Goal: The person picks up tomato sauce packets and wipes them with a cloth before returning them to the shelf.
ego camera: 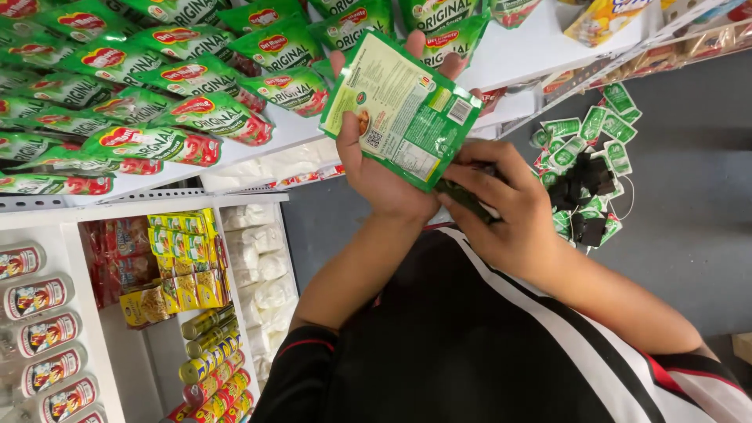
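Observation:
My left hand [384, 176] holds a flat green sauce pouch [403, 110] up with its printed back side facing me, in front of the shelf. My right hand [505, 207] is closed around a small dark green object [462, 196] pressed against the pouch's lower corner; most of that object is hidden by my fingers. Both hands touch near the pouch's bottom edge. My black shirt with white and red stripes fills the lower right.
A white shelf [517, 47] carries rows of green sauce pouches [157, 102]. Lower shelves hold yellow packets [184, 266], white bags [262, 266], and cans [39, 337]. On the grey floor lies a pile of green pouches and black pieces [583, 168].

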